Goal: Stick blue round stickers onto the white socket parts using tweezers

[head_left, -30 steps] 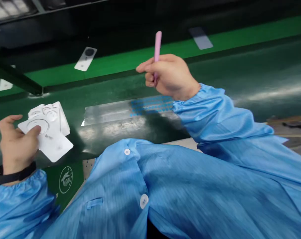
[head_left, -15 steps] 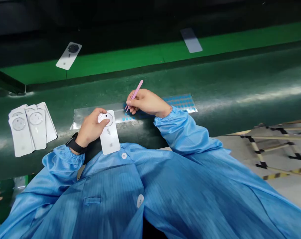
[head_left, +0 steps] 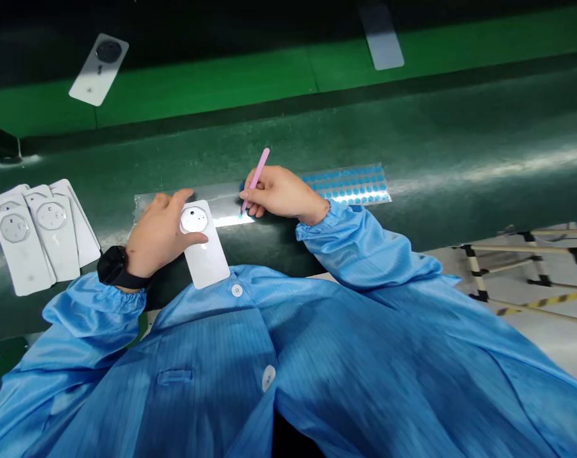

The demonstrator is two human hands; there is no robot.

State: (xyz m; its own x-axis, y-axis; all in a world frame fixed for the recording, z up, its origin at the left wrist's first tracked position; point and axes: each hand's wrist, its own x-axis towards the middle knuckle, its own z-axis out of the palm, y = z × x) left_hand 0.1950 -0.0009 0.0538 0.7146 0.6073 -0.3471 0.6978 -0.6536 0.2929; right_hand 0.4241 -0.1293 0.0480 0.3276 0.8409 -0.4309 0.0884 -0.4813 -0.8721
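Note:
A white phone back cover (head_left: 207,261) with a round camera area stands close to the front of my blue coat. My left hand (head_left: 157,232) holds it by its left side, the thumb across its face and the index finger raised near the top corner. In my right hand (head_left: 283,193) is a pair of pink tweezers (head_left: 259,168), pinched between thumb and fingers and pointing down. Their tips are at a small blue dot on a clear strip (head_left: 221,193). Rows of blue dot stickers (head_left: 350,184) cover the strip's right part; my right hand hides its middle.
Several white phone back covers (head_left: 59,238) lie in an overlapping pile at the left on the dark green bench (head_left: 460,159). On the bright green surface beyond are another cover (head_left: 100,70) and a plain pale panel (head_left: 383,41). A pipe frame (head_left: 521,261) stands on the right.
My left hand has shifted left on the cover, its index finger now lifted from the camera area. The tweezers' tips stay over the strip, where fewer blue dots show beside them. The view has shifted slightly.

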